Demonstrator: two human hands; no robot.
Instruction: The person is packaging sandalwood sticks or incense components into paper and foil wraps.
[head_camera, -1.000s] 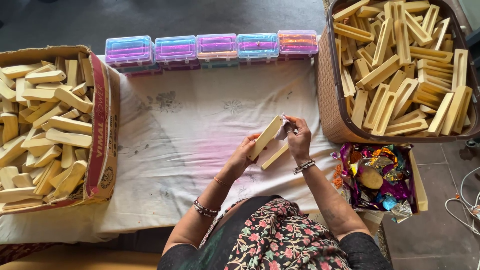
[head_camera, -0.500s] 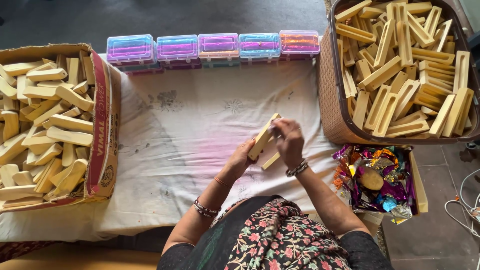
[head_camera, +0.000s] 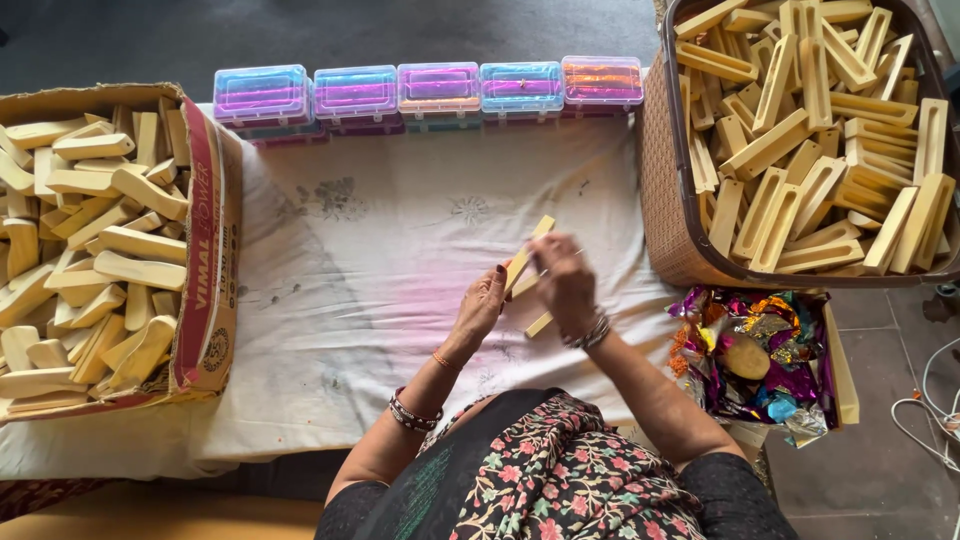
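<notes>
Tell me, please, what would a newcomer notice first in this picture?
Probably the two hands at the centre: the left hand and right hand hold pale wooden pieces over a white cloth. Heaps of similar pieces fill a cardboard box at the left and a brown basket at the right. A row of colourful plastic cases lines the far edge.

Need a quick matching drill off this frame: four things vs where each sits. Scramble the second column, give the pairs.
Things
1. cardboard box of pale blocks
2. woven basket of long wooden pieces
3. row of small plastic cases
4. heap of shiny wrappers

Places
A. along the far edge of the white cloth
B. at the person's left, on the cloth's edge
C. at the person's right, near side, below the basket
D. at the person's right, far side

Pairs: 1-B, 2-D, 3-A, 4-C
</notes>
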